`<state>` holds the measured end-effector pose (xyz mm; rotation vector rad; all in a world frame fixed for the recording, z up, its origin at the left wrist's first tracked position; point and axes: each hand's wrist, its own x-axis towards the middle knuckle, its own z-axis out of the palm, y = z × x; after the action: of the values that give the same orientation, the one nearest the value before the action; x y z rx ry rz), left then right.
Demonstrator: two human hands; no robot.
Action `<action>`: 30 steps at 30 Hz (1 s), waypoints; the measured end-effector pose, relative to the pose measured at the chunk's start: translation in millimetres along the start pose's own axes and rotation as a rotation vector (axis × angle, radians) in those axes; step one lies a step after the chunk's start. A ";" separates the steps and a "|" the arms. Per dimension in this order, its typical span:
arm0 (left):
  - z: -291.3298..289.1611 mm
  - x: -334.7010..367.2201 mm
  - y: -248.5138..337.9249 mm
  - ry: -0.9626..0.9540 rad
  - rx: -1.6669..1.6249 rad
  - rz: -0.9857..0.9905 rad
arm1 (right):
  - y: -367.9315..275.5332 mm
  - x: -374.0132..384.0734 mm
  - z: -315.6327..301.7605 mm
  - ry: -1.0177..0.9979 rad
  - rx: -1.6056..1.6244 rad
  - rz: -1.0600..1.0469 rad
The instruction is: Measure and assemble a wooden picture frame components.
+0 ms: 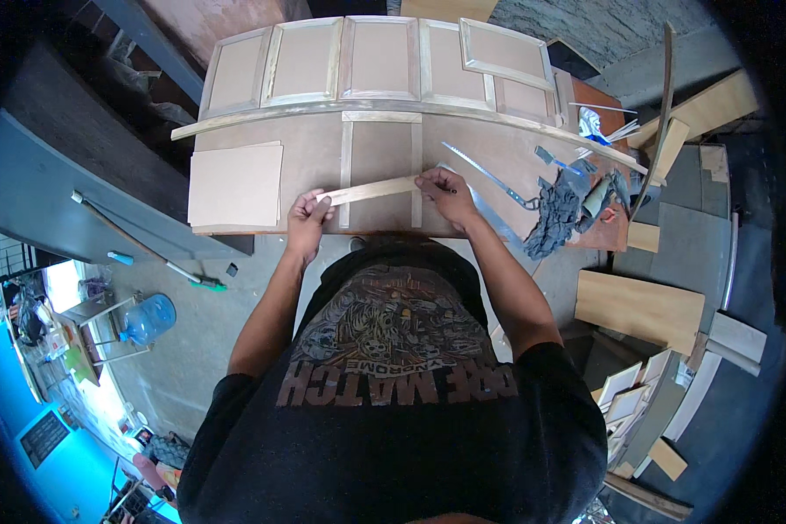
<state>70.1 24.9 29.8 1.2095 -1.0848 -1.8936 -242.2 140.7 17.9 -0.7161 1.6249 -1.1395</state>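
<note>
The brown worktable spreads across the upper middle of the frame. Along its far side, at the top of the frame, stands a row of pale-framed panels, and a long wooden rail crosses the table in front of them. At the left end of the table lie flat boards, one on another. A crumpled dark cloth lies at the right end, with a thin-bladed saw slanting down to it.

Near the table's front edge, at the centre of the frame, a short pale wood strip spans the space between the two hands, its right end slightly higher. The left hand pinches its left end, thumb on top; the right hand grips its right end between thumb and fingers. A small dark tip shows at the right hand; what it belongs to I cannot tell.
</note>
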 end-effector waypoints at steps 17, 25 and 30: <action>-32.0 11.2 -69.8 0.000 0.795 0.128 | 59.7 -38.7 2.0 -0.007 -0.602 -0.252; -31.2 7.7 -88.3 -0.031 0.848 0.190 | 64.1 -46.3 -2.6 -0.001 -0.726 -0.243; -35.5 11.2 -96.4 -0.048 0.887 0.207 | 61.2 -44.7 0.1 -0.040 -0.734 -0.210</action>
<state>91.2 49.0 -68.5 1.4095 -2.1008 -1.2873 -222.8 202.5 -21.3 -1.3912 1.9734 -0.6343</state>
